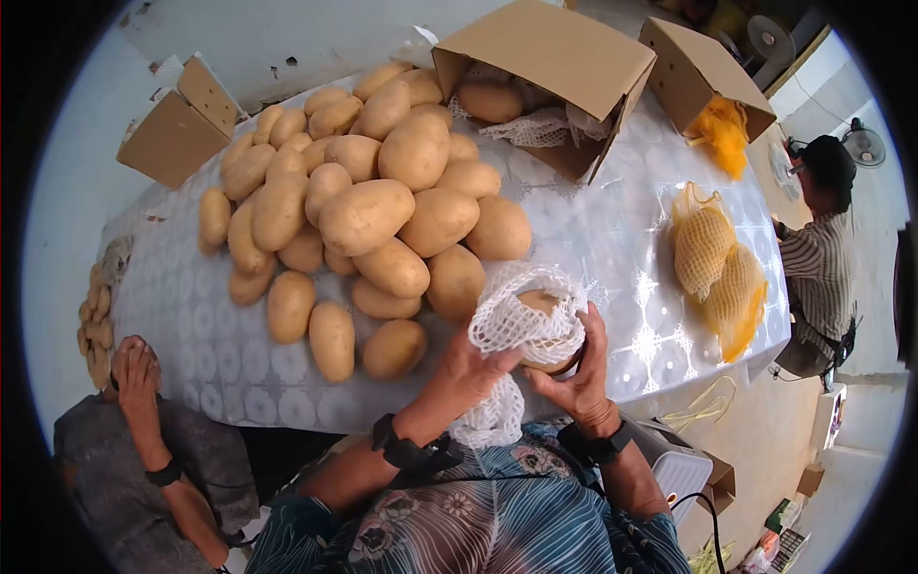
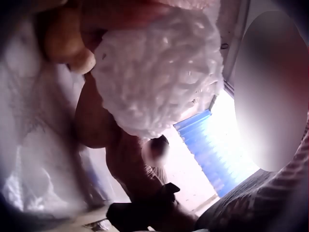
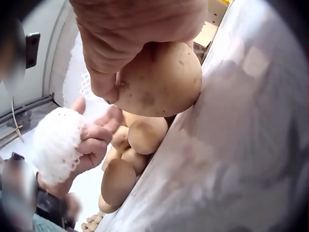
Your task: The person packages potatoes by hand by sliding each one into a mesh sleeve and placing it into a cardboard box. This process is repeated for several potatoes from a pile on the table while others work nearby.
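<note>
Your right hand [image 1: 581, 383] grips a potato [image 3: 161, 79] just off the near right side of the potato pile [image 1: 368, 218], its fingers curled round the skin, probably to steady the weight. Your left hand [image 1: 461, 378] has its fingers closed on a white net [image 1: 497, 330], bunched up, likely so that the loose mesh stays under control. From above, the net overlaps the potato; how far it wraps underneath, you cannot tell. The pile sits on the worktop [image 1: 612, 239], within easy reach, with an open box [image 1: 545, 48] beyond it to the right.
</note>
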Demonstrator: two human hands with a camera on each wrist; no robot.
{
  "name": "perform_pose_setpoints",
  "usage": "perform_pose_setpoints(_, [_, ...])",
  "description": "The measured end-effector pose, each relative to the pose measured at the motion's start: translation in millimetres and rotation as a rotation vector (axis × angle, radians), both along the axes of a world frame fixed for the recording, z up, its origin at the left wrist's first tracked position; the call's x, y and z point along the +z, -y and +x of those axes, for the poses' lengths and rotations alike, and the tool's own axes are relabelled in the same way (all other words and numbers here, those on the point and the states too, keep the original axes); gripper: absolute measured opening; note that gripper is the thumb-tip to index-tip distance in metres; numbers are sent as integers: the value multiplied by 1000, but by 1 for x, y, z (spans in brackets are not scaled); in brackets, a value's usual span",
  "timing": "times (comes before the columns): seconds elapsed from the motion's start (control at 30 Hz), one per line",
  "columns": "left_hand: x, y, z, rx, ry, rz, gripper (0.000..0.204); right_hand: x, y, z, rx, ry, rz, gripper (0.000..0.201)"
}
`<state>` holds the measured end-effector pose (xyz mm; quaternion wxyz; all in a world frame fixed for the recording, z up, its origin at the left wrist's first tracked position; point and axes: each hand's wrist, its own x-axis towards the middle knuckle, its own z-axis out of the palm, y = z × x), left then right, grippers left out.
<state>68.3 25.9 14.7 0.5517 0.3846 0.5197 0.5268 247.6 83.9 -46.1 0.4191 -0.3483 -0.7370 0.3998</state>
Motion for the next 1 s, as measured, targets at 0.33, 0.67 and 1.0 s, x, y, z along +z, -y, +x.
perform_pose_setpoints(0.33, [-15,-9,14,-110,-524,331,79,50,6,20,-86,-527,-671,65])
perform_pose_setpoints(0.67, [-2,-15,16,-278,-241,152,70,37,-2,35,-203,-294,-748,29])
perform_pose_setpoints(1.0, [-8,-13,24,-157,-167,150,56,32,-28,28,-215,-477,-876,20])
